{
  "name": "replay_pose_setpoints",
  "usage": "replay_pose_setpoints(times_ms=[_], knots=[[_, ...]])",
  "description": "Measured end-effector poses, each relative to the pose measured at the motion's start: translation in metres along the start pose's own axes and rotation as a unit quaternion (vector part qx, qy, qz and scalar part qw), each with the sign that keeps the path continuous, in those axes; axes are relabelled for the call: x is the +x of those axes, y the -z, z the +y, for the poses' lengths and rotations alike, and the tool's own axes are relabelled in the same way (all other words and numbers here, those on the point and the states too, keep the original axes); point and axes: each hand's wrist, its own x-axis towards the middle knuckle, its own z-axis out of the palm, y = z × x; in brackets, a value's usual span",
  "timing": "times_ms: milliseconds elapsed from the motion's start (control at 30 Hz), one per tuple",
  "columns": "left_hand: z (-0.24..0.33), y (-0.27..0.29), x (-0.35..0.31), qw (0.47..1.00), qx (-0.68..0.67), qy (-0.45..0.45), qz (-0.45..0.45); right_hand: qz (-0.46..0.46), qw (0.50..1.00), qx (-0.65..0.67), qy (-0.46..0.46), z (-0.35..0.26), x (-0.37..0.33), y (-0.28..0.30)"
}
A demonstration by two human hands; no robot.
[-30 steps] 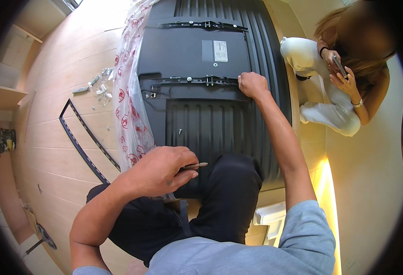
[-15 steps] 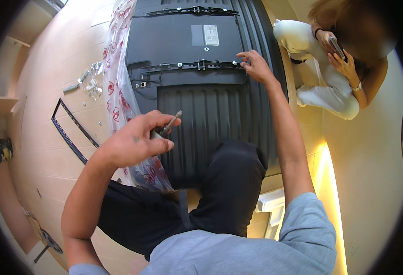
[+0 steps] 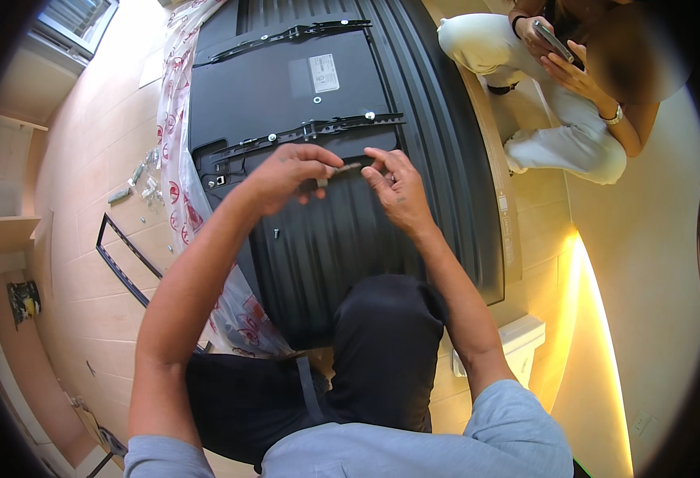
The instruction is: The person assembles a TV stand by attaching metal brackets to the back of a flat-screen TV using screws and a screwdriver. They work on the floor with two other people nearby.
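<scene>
A large black television point(image 3: 330, 247) lies with its back up in front of me, two black mounting brackets point(image 3: 310, 130) running across it. Above the panel, below the nearer bracket, my left hand point(image 3: 290, 175) is closed on a screwdriver, whose metal shaft point(image 3: 350, 168) points right; its handle is mostly hidden by the fingers. My right hand point(image 3: 398, 191) is by the tip, thumb and forefinger apart on either side of it. Whether they touch it I cannot tell. Left of centre on the ribbed part of the panel lies a small screw point(image 3: 277, 233).
Clear plastic wrap with red print point(image 3: 176, 191) runs along the television's left side. Beyond it are a black metal frame point(image 3: 127, 259) and small bagged hardware point(image 3: 151, 187) on the floor. At right a person point(image 3: 569, 119) crouches with a phone. A white stand point(image 3: 517, 342) is near my right arm.
My right hand has come off the nearer bracket's right end, down and left to the screwdriver. My left hand has moved up and right. The view has shifted, and the screw now shows.
</scene>
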Motion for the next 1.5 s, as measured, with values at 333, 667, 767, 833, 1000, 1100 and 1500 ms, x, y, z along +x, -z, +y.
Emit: replay_pose_setpoints(times_ms=[333,667,767,833,1000,1100,1500], knots=[[-0.021,-0.029,0.043,0.963,-0.211,-0.135,0.096,-0.015,0.985,0.164,-0.056,0.040,0.030,-0.005],[-0.008,-0.030,0.094,0.911,-0.266,-0.207,0.237,0.036,0.999,-0.023,0.031,0.052,0.084,0.003],[0.004,-0.021,0.113,0.908,-0.178,-0.239,0.295,0.097,0.981,-0.147,0.078,0.059,0.095,-0.001],[0.007,-0.020,0.123,0.906,-0.157,-0.260,0.294,0.100,0.971,-0.207,0.060,0.061,0.097,-0.009],[0.006,-0.022,0.138,0.923,-0.100,-0.255,0.271,0.088,0.956,-0.277,0.048,0.064,0.099,-0.018],[0.002,-0.022,0.142,0.927,-0.092,-0.245,0.268,0.094,0.964,-0.248,0.034,0.071,0.102,-0.021],[-0.002,-0.018,0.142,0.940,-0.041,-0.243,0.238,0.105,0.977,-0.179,0.055,0.081,0.103,-0.019]])
